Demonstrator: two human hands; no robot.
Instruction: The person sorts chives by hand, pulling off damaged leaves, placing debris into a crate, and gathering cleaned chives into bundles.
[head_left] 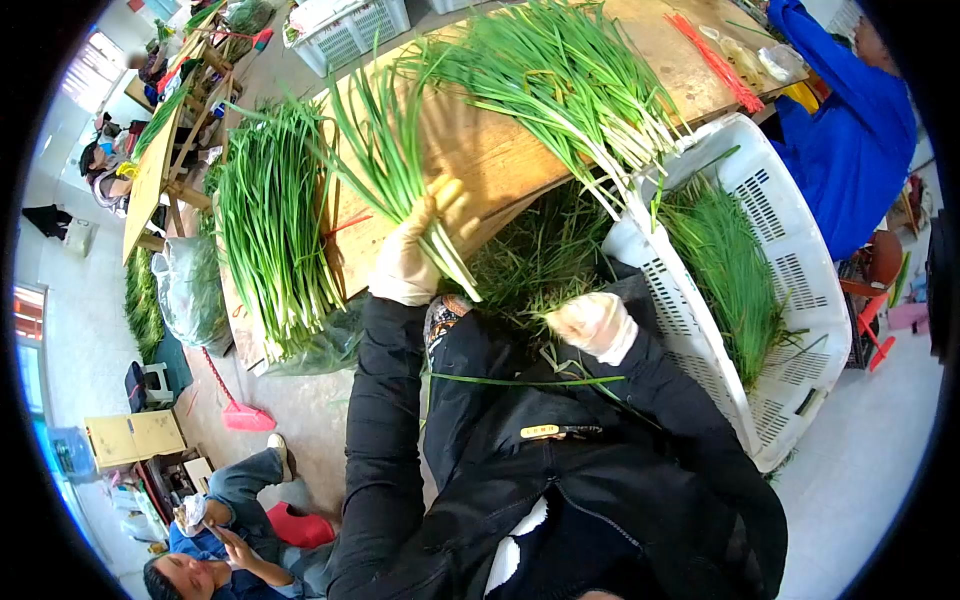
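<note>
My left hand (pixel 408 262), in a pale glove with yellow fingertips, is closed around a small bunch of garlic chives (pixel 385 150). The white stem ends point down toward my lap, and the green leaves fan out over the table. My right hand (pixel 597 328), also gloved, hovers over my lap beside loose green trimmings (pixel 535 255); its fingers are smeared by motion. A large pile of chives (pixel 275 225) lies left of my left hand. Another pile of chives (pixel 560 85) spreads across the table ahead, its stems toward the crate. One long leaf (pixel 520 380) rests across my lap.
A wooden table (pixel 480 150) runs in front of me, with red ties (pixel 715 62) on it. At my right stands a white slatted crate (pixel 800 290) holding chives. A person in blue (pixel 840 130) is beyond it; another person (pixel 235 540) sits at lower left near a pink dustpan (pixel 247 416).
</note>
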